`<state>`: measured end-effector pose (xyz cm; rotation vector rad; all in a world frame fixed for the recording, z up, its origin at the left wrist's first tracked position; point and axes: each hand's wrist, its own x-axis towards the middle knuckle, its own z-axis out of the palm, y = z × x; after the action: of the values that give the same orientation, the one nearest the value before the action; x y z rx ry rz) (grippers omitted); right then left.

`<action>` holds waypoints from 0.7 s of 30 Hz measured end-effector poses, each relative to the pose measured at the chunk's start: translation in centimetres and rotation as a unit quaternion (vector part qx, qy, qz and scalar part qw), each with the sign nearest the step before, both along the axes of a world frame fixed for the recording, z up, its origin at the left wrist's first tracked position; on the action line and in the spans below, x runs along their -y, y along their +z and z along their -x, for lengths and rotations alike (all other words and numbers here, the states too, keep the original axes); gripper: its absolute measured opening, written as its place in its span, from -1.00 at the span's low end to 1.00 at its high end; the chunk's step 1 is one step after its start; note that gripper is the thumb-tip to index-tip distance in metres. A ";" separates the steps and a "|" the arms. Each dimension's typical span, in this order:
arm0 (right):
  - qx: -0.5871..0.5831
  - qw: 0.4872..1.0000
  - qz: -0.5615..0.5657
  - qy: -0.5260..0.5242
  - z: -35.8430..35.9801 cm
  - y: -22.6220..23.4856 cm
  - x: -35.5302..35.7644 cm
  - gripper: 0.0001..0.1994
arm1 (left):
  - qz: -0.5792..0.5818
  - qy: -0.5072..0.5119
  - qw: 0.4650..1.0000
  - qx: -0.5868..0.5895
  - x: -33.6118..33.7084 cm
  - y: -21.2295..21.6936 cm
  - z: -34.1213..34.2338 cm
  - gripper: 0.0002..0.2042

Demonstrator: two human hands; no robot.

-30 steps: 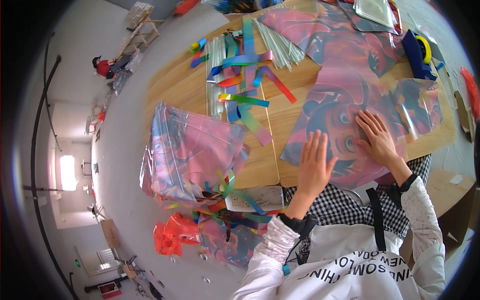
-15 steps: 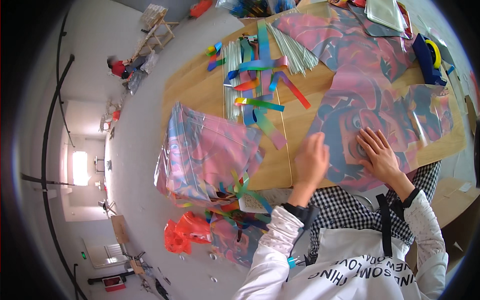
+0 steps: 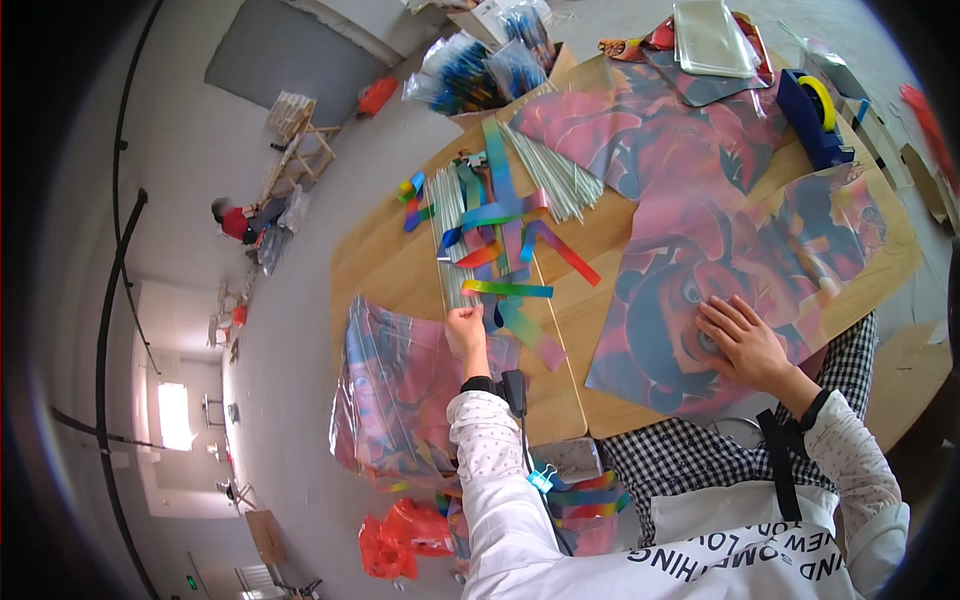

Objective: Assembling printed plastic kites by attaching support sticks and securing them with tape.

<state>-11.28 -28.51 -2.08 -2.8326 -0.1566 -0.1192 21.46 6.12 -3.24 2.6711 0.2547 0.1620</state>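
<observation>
Head view: left hand [image 3: 466, 330] pinches thin sticks [image 3: 450, 250].

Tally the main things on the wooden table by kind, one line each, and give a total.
Large printed plastic sheet under the right hand: 1
Stack of printed sheets hanging off the table edge by the left hand: 1
Bundles of thin white rods: 2
Pile of rainbow ribbon strips: 1
Blue tape dispenser: 1
Total: 6
</observation>
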 end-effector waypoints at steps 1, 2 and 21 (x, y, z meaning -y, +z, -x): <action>-0.001 1.000 -0.005 0.005 0.0 0.1 0.0 -0.37 | 0.002 -0.004 1.000 0.003 0.0 0.2 -0.2 -0.77; 0.004 1.000 -0.007 0.005 0.0 0.0 0.0 -0.38 | -0.008 -0.002 1.000 -0.005 0.0 0.3 -0.4 -0.77; 0.025 0.999 -0.022 0.020 0.0 0.2 0.1 -0.37 | 0.784 0.051 0.617 -0.051 -1.9 9.1 11.9 -0.88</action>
<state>-11.29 -28.58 -1.83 -2.7818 -0.2189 -0.1823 9.60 8.00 5.86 0.8700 0.3406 -0.1528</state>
